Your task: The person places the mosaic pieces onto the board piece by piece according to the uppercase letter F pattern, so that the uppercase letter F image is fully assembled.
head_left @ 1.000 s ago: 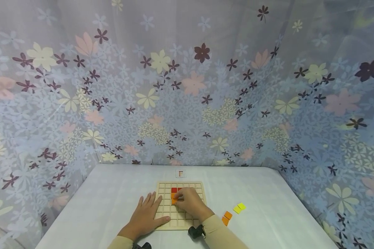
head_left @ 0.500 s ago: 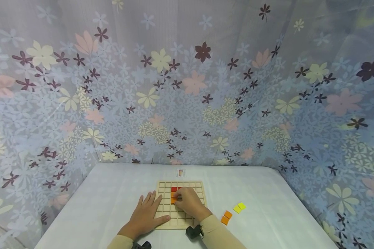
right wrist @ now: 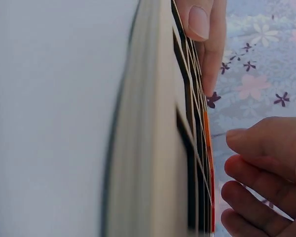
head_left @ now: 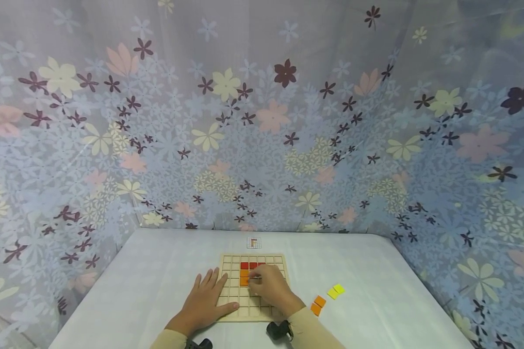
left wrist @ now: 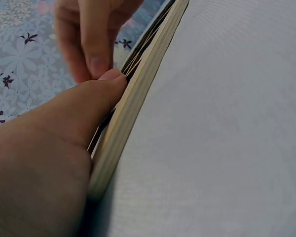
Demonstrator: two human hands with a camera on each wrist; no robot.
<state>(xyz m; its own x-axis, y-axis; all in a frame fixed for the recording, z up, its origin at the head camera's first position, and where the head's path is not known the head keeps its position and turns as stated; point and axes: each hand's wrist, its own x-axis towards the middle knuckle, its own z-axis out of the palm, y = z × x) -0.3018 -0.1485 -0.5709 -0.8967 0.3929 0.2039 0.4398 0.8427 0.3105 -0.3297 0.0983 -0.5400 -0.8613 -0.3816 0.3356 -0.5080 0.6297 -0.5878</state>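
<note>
A wooden grid board [head_left: 246, 314] lies on the white table. A row of red tiles [head_left: 244, 265] fills cells near its far side, with two orange tiles [head_left: 244, 274] below the leftmost one. My left hand [head_left: 206, 301] lies flat over the board's left side, its thumb [left wrist: 106, 89] over the near edge. Just right of the orange tiles hovers my right hand [head_left: 271, 287], fingers loosely bent. In the right wrist view its thumb [right wrist: 251, 140] stands apart from the fingers, with nothing between them. Part of the grid is hidden under this hand.
Right of the board lie two loose orange tiles [head_left: 318, 305] and two yellow tiles [head_left: 335, 291]. Beyond the board's far edge is a small card [head_left: 254, 243] with a printed grid pattern. A floral curtain [head_left: 262, 145] surrounds the table.
My right hand has drawn slightly right, off the lower orange tile, which now shows fully in its cell. A third red tile has come into view. The left hand has stayed put.
</note>
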